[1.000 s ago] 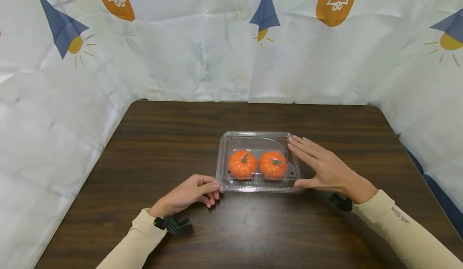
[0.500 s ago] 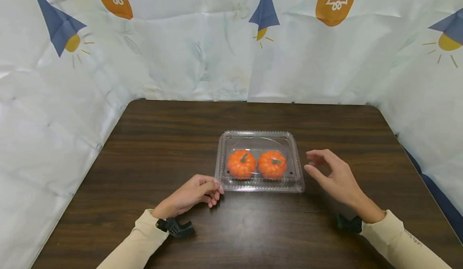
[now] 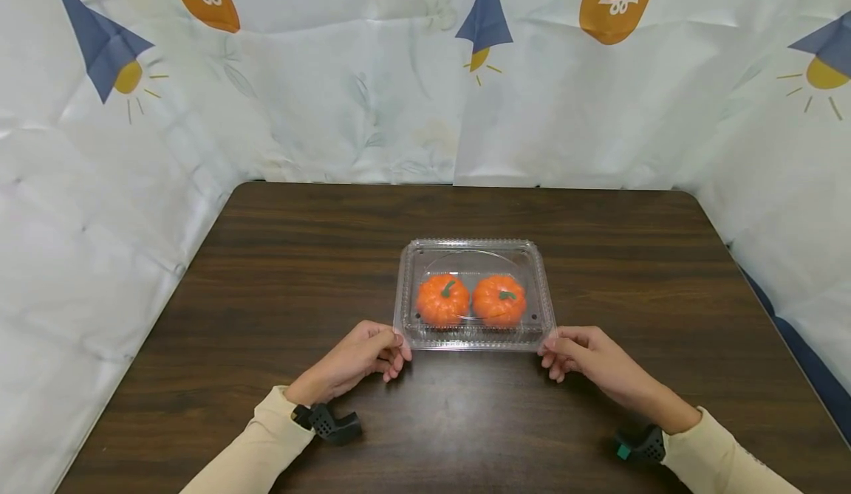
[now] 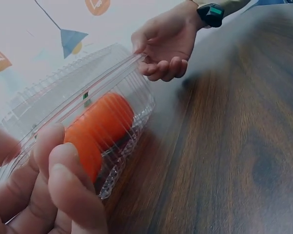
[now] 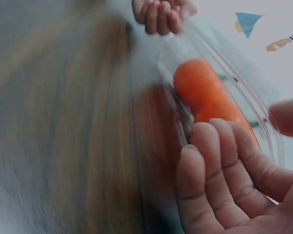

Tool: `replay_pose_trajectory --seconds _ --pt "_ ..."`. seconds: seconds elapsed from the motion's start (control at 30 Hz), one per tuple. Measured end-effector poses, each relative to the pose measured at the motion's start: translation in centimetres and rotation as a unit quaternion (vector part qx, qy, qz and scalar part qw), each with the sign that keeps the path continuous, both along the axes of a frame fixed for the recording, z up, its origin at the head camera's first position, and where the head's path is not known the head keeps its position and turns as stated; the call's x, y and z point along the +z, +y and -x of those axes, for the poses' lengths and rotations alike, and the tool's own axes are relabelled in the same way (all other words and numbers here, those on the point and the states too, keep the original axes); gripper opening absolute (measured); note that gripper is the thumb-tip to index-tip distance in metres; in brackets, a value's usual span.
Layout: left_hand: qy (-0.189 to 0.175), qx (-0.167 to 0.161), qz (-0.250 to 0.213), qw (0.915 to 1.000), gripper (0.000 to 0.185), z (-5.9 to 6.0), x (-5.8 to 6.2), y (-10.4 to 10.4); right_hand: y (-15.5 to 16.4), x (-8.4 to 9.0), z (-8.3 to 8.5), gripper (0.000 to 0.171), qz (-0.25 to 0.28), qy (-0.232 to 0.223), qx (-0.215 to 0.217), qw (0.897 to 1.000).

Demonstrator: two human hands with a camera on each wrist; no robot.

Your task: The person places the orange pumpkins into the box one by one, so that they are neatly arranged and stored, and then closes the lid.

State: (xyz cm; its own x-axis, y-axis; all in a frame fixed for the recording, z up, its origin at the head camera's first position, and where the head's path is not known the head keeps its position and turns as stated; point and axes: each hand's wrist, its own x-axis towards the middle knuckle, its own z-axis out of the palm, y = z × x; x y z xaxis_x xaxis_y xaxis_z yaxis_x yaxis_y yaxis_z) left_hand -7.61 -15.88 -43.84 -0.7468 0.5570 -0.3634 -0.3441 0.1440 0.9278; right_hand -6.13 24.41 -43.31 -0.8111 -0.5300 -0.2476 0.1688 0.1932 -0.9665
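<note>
Fingers (image 3: 394, 346) of the left hand (image 3: 352, 357) curled at the near left corner of the clear clamshell box (image 3: 475, 294), thumb above the rim and fingertips below, pinching it; fingers (image 3: 553, 350) of the right hand (image 3: 588, 361) curled the same way at the near right corner, pinching that rim too. Box resting flat near the middle of the table (image 3: 299, 258), a little toward the near edge, lid down over two orange pumpkins (image 3: 470, 300) lying side by side, touching or almost so. Judging by the matched grips on the front lip, likely a parting of lid from tray at the front seam. Best done with thumbs lifting only the top flange while the lower fingertips pin the tray to the wood. Even pull at both corners, so as not to twist the thin plastic. Slow release past the snap, lest the tray jump and the pumpkins roll. Hinge presumably along the far edge, though not clearly shown.
</note>
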Motion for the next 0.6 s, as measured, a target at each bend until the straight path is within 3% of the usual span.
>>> replay_pose_trajectory --seconds 0.13,0.33,0.6 --pt "0.003 0.005 -0.008 1.0 0.037 -0.06 -0.07 0.04 -0.41 -0.35 -0.07 0.031 0.07 -0.062 -0.002 0.996" --pt "0.009 0.006 -0.016 0.9998 0.04 0.04 -0.17 0.1 -0.56 -0.54 -0.09 0.032 0.111 -0.136 -0.027 0.984" --pt "0.006 0.004 -0.017 0.9998 0.038 0.24 -0.18 0.1 -0.9 -0.38 -0.07 0.034 0.143 -0.139 -0.029 0.979"
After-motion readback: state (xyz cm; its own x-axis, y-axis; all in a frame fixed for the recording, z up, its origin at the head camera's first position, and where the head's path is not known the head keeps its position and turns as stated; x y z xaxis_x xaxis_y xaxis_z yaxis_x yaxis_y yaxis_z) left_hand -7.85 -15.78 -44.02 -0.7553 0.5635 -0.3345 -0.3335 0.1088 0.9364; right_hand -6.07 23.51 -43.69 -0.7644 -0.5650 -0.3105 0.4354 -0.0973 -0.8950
